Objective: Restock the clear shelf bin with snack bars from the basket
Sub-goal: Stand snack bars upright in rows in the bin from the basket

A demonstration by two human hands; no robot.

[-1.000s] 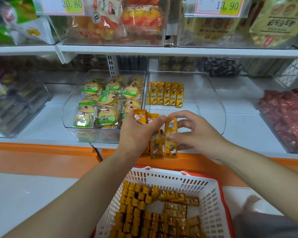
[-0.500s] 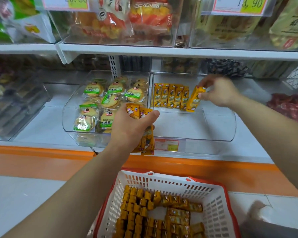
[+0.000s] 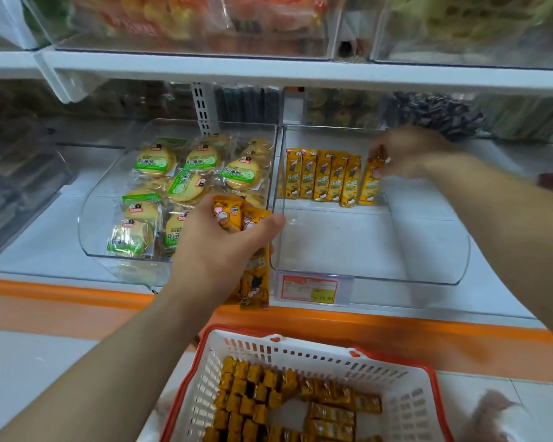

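A clear shelf bin (image 3: 454,250) stands on the middle shelf with a row of several yellow snack bars (image 3: 323,177) standing at its back left. My right hand (image 3: 406,151) pinches the top of one more snack bar (image 3: 371,183) standing at the right end of that row. My left hand (image 3: 224,247) grips a bunch of snack bars (image 3: 254,275) in front of the bin's left corner. Below, a white basket with a red rim (image 3: 205,371) holds many more yellow bars (image 3: 268,400).
A second clear bin (image 3: 90,237) to the left holds green-labelled round cakes (image 3: 155,161). A price tag (image 3: 310,287) hangs on the shelf front above an orange strip (image 3: 396,327). An upper shelf (image 3: 268,71) with packed bins overhangs. Dark wrapped sweets (image 3: 441,113) lie behind.
My right hand took one bar from the bunch, carried it to the bin's back and now stands it upright at the row's right end. My left hand stayed in front of the bin.
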